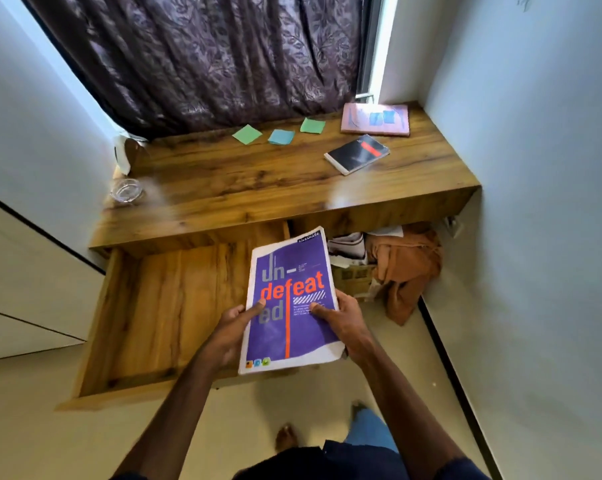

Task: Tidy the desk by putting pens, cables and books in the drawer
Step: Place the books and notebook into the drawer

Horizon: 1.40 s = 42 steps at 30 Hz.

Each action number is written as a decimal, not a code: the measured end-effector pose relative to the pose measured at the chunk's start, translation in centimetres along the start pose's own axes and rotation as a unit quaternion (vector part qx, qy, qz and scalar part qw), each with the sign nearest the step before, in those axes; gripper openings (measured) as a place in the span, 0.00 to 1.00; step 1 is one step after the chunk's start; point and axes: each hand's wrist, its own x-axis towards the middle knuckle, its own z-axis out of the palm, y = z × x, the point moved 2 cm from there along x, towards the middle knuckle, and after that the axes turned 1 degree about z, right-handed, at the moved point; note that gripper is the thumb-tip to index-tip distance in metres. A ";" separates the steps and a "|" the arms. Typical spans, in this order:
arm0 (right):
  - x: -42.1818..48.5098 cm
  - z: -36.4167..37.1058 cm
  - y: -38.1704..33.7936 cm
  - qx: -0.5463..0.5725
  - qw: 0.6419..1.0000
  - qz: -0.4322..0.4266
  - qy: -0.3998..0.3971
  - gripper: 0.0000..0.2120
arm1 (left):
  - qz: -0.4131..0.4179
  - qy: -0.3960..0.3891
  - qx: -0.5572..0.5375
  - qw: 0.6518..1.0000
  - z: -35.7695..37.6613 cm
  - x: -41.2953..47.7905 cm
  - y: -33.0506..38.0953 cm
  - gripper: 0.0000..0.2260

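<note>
A purple notebook (290, 299) with orange lettering is held flat above the right end of the pulled-out wooden drawer (175, 306). My left hand (235, 329) grips its left edge, thumb on the cover. My right hand (344, 320) grips its right edge, thumb also on top. The drawer's inside looks bare wood. On the wooden desk (251, 188) lie a black notebook with a red stripe (356, 154) and a pink book (375, 119) at the back right.
Three sticky notes (280, 132) lie at the desk's back by a dark curtain. A glass ashtray (126, 191) and a jar (128, 155) stand at the left end. Orange cloth (407, 268) and boxes sit under the desk on the right.
</note>
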 end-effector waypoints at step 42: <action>20.5 29.7 8.0 -0.349 0.929 0.063 -0.103 0.19 | -0.013 0.237 0.146 0.961 -30.1 15.8 1.8 0.19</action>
